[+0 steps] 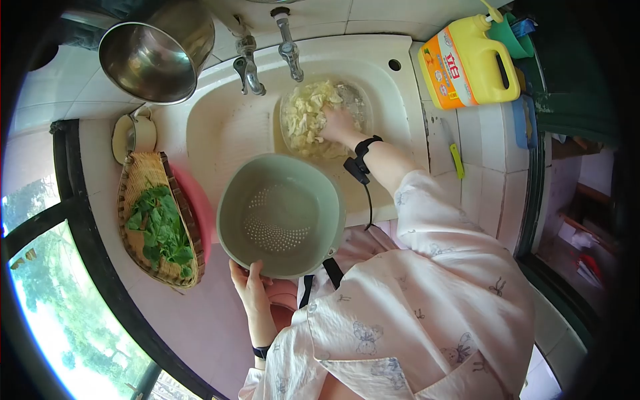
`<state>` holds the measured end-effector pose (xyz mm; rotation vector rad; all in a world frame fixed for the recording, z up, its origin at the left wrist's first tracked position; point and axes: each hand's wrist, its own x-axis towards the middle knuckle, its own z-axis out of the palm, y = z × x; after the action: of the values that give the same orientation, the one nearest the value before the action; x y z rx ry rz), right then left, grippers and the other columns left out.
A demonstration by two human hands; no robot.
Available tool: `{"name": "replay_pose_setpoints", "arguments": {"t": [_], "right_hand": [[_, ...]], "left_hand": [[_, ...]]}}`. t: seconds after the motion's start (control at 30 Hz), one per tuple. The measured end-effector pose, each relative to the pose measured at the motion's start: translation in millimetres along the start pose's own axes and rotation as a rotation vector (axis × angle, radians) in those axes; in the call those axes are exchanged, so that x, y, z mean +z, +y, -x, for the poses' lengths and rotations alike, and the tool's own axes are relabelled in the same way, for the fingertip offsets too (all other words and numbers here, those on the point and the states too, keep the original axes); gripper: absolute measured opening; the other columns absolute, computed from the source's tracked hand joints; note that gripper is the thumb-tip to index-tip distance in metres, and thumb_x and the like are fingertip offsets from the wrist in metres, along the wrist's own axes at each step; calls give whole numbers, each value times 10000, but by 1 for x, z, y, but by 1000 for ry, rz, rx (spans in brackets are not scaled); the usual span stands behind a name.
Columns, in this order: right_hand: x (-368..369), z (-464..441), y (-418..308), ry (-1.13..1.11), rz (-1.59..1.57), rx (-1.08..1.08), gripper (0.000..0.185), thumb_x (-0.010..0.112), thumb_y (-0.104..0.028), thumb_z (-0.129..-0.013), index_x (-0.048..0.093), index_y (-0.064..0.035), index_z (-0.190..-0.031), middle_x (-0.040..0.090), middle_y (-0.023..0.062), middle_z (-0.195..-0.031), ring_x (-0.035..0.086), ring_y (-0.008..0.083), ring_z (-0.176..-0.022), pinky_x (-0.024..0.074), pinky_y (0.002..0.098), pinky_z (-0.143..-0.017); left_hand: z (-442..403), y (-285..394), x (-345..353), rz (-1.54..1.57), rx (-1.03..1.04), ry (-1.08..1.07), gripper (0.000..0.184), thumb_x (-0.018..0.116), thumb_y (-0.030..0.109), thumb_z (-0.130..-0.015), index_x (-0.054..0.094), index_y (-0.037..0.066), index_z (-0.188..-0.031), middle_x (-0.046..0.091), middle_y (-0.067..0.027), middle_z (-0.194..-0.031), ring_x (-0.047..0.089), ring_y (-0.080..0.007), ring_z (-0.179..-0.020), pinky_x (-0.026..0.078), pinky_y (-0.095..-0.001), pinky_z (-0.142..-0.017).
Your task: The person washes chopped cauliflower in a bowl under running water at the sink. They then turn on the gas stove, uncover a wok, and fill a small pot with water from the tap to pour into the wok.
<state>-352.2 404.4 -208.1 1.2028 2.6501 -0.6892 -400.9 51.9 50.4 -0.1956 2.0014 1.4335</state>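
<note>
My left hand [251,288] grips the lower rim of a grey-green colander [293,200], which is tilted over the sink's front edge with its holed base in view and nothing in it. Pale, torn vegetable pieces [307,110] lie in water in a clear bowl [363,107] inside the white sink [227,127]. My right hand [339,125] reaches down into that bowl among the pieces. Its fingertips are hidden by the vegetable and water, so what they hold does not show.
Two taps [290,53] hang over the sink's back. At the left are a steel pot [147,63], a mug [143,133], and a woven basket [127,227] of green leaves. A yellow jug [467,60] and a green-handled knife [456,160] lie right.
</note>
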Motion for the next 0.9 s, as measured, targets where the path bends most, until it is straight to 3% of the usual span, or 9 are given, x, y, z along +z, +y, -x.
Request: {"name": "replay_pose_setpoints", "arguments": {"t": [0.13, 0.17, 0.27, 0.4, 0.5, 0.6, 0.67, 0.77, 0.9], "right_hand": [[-33, -11, 14, -298, -452, -65, 746, 791, -353, -618, 518, -135, -1278, 611, 123, -871, 621, 228, -884, 506, 361, -712], [-60, -12, 10, -552, -628, 66, 750, 798, -254, -627, 498, -158, -1308, 591, 92, -907, 608, 159, -802, 501, 297, -601], [-80, -20, 21, -519, -813, -33, 811, 825, -191, -595, 486, -172, -1331, 591, 99, -1009, 592, 119, -740, 483, 266, -511], [-118, -11, 0, -410, -29, -271, 1130, 862, -194, -534, 231, -244, -1470, 271, 247, -1455, 471, 326, -1232, 466, 412, -932], [-86, 0, -22, -333, 310, -302, 1238, 860, -225, -542, 66, -270, -1491, 61, 277, -1509, 232, 392, -1379, 341, 429, -1065], [-46, 1, -26, -184, 228, -233, 1264, 872, -290, -518, 74, -225, -1497, 46, 264, -1514, 358, 432, -1294, 432, 417, -978], [-45, 3, -20, -353, 5, -161, 1191, 849, -276, -545, 130, -217, -1493, 108, 261, -1504, 388, 435, -1267, 441, 402, -966], [-28, 5, -16, -2, 92, -156, 1061, 815, -218, -562, 256, -201, -1463, 257, 269, -1444, 490, 373, -1187, 468, 407, -917], [-38, -25, 12, -285, -370, 6, 908, 814, -258, -583, 397, -182, -1386, 450, 230, -1310, 551, 323, -1107, 469, 393, -912]], "left_hand": [[3, 5, 4, 30, 7, 15, 228, 549, -5, -804, 503, 25, -1026, 540, -28, -794, 486, -95, -516, 375, -220, -424], [2, 4, 3, 34, 7, 15, 228, 549, -5, -804, 503, 25, -1026, 540, -28, -794, 486, -95, -516, 375, -220, -424], [0, 4, 1, 7, 35, -2, 231, 550, -6, -809, 502, 22, -1034, 538, -27, -805, 490, -93, -526, 374, -217, -425], [0, 8, 2, 21, 41, 10, 232, 552, -10, -812, 501, 20, -1036, 537, -27, -807, 489, -93, -522, 374, -212, -422], [-2, 5, -1, 6, 42, 6, 253, 554, -11, -811, 502, 23, -1057, 543, -27, -816, 491, -90, -527, 373, -209, -421], [-3, 4, -2, -19, 31, 7, 291, 555, -9, -811, 499, 26, -1094, 556, -27, -844, 501, -85, -545, 374, -205, -420], [-1, 4, 0, -31, 17, 16, 310, 556, -7, -811, 496, 28, -1113, 563, -26, -861, 506, -82, -554, 374, -204, -420], [-4, 6, 4, -11, 26, 33, 306, 581, 6, -829, 464, 31, -1110, 562, -16, -802, 506, -53, -533, 386, -178, -383], [-2, 6, 3, -22, 14, 20, 342, 564, 3, -811, 492, 28, -1144, 568, -16, -881, 516, -69, -566, 373, -189, -411]]}}
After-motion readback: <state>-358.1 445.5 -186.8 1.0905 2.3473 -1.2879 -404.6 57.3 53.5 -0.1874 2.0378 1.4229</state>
